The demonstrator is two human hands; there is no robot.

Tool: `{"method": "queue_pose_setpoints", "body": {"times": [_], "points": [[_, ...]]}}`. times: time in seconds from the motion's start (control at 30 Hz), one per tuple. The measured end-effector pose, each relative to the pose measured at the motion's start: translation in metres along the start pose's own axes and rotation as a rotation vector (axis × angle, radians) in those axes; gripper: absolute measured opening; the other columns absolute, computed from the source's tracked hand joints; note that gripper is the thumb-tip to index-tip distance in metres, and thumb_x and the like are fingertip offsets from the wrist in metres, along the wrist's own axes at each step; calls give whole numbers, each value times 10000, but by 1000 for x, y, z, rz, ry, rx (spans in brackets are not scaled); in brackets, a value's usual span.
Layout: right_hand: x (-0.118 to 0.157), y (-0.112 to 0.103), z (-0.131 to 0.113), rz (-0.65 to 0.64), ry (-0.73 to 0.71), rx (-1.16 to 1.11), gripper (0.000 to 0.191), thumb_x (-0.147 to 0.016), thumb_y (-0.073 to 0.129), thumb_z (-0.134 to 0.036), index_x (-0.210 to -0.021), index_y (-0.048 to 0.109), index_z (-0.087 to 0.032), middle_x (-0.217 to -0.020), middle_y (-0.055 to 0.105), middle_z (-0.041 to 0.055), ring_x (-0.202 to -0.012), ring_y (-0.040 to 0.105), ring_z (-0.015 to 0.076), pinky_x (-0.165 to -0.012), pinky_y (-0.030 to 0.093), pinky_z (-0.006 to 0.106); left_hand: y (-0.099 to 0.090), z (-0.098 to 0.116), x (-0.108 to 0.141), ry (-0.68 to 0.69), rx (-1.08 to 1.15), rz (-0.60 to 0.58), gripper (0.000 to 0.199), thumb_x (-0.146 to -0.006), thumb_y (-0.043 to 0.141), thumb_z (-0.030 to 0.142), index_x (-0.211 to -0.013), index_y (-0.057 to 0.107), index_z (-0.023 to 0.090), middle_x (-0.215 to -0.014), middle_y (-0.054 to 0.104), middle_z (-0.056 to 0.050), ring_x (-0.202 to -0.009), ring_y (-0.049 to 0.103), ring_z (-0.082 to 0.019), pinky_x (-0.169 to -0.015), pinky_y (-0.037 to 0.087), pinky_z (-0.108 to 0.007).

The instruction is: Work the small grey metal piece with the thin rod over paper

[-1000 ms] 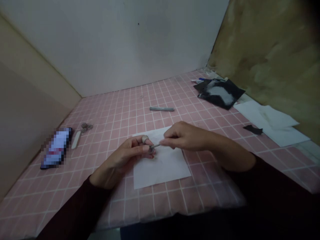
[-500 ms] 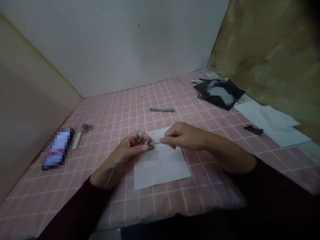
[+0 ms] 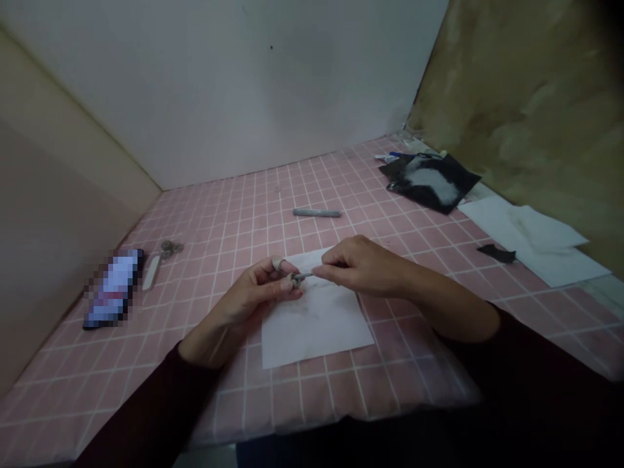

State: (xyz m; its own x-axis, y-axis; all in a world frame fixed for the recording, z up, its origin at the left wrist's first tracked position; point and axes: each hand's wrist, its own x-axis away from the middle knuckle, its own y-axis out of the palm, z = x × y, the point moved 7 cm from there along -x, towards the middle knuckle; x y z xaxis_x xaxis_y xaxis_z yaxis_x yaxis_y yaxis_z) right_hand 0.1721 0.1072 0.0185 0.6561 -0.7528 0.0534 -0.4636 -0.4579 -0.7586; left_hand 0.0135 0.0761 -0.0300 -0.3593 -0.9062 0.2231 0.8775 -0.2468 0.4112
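Observation:
Between the thumb and fingers of my left hand (image 3: 266, 283) is a small greyish ring-shaped piece (image 3: 294, 279); its far side is hidden by the fingertips. A pale band wraps one finger of that hand. My right hand (image 3: 358, 263) pinches a thin grey stick (image 3: 305, 275), whose tip reaches to the ring-shaped piece, at or in its opening; I cannot tell which. Most of the stick is covered by the fingers. Both hands are above a white sheet of paper (image 3: 319, 331) marked with grey smudges.
A grey rod (image 3: 316, 212) lies beyond the paper on the pink checked tablecloth (image 3: 219, 221). To the left are a phone (image 3: 114, 289), a white flat stick (image 3: 151, 272) and small grey round pieces (image 3: 171, 247). Black sheets (image 3: 451, 195) and white papers (image 3: 526, 250) are at right.
My right hand has tilted slightly and the stick's angle at the ring-shaped piece has shifted a little. My left hand has moved slightly right, still holding the piece.

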Motion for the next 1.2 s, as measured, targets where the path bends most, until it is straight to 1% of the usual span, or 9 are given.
{"method": "queue_pose_setpoints", "body": {"times": [0.17, 0.4, 0.53, 0.63, 0.77, 0.87, 0.97, 1.1, 1.2], "points": [[1, 2, -1, 39, -42, 57, 452, -921, 503, -366, -539, 373, -162, -520, 317, -44, -540, 269, 80, -603, 167, 318, 1, 1, -1, -17, 15, 14, 153, -754, 826, 159, -871, 730, 141, -873, 735, -32, -787, 714, -132, -788, 609, -259], [1, 3, -4, 46, -55, 25, 455, -914, 501, -362, -531, 354, -164, -513, 297, -45, -532, 270, 82, -593, 153, 308, 0, -4, -2, -75, 5, -4, 200, -754, 813, 153, -942, 756, 120, -899, 758, -64, -866, 731, -165, -904, 582, -308], [1, 3, -3, 55, -58, 36, 446, -917, 502, -360, -537, 381, -161, -518, 322, -41, -533, 278, 82, -597, 155, 312, 1, -4, 0, -85, -51, -12, 170, -777, 804, 187, -925, 745, 128, -855, 750, -55, -823, 726, -153, -830, 587, -274], [2, 1, -3, 58, -53, 37, 444, -918, 509, -359, -538, 397, -159, -520, 332, -42, -532, 283, 77, -601, 166, 313, 4, -2, 1, -53, -93, -14, 195, -791, 798, 193, -962, 717, 147, -854, 739, -37, -804, 713, -137, -801, 580, -254], [2, 4, -3, 31, -1, -19, 440, -920, 506, -355, -534, 422, -160, -510, 340, -44, -530, 302, 74, -595, 183, 309, 6, 1, 3, 28, -99, -7, 223, -779, 803, 156, -968, 686, 170, -915, 724, -16, -862, 708, -132, -879, 551, -262], [-1, 15, -2, -47, 61, -143, 425, -916, 501, -361, -542, 479, -160, -493, 360, -45, -518, 338, 77, -580, 206, 295, 4, 2, 4, 80, -135, 0, 223, -781, 806, 159, -961, 676, 179, -939, 717, -11, -848, 699, -126, -809, 544, -232], [-5, 24, 1, -117, 65, -275, 442, -920, 480, -385, -539, 501, -161, -491, 364, -46, -514, 360, 81, -570, 233, 283, 4, 4, 5, 111, -206, 4, 236, -776, 816, 170, -965, 675, 181, -926, 716, -10, -813, 687, -120, -734, 533, -209], [-6, 18, 13, -138, 72, -288, 443, -894, 523, -414, -528, 501, -166, -485, 329, -53, -505, 336, 84, -553, 237, 282, 3, 12, 8, 153, -210, 45, 228, -789, 808, 180, -962, 660, 174, -946, 723, -23, -863, 684, -127, -785, 526, -217], [-6, 15, 11, -119, 50, -289, 450, -900, 518, -423, -532, 504, -166, -490, 332, -50, -503, 330, 83, -545, 234, 283, 3, 12, 8, 132, -186, 38, 235, -793, 807, 190, -969, 651, 179, -934, 718, -18, -838, 684, -126, -771, 528, -225]]}}
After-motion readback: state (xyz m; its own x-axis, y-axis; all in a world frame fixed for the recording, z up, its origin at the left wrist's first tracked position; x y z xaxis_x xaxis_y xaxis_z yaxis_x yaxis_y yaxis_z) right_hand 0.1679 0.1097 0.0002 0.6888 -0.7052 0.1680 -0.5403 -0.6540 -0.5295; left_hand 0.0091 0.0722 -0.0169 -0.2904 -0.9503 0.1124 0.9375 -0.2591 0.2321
